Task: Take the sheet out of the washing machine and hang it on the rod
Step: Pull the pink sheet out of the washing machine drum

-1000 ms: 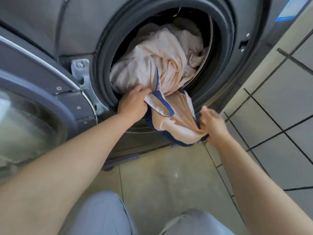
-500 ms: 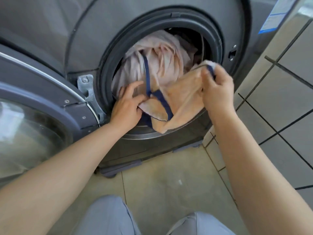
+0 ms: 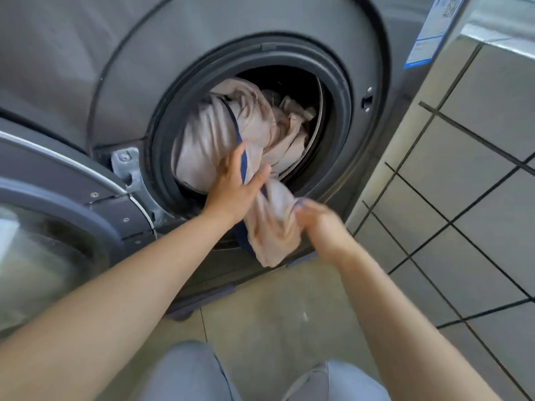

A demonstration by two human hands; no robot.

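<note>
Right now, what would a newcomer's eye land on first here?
The crumpled peach cotton sheet with navy trim spilling from the round drum opening of the grey washing machine, at centre. The left hand lies on it at the opening's lower edge; the blurred right hand holds its hanging end just below.
</note>
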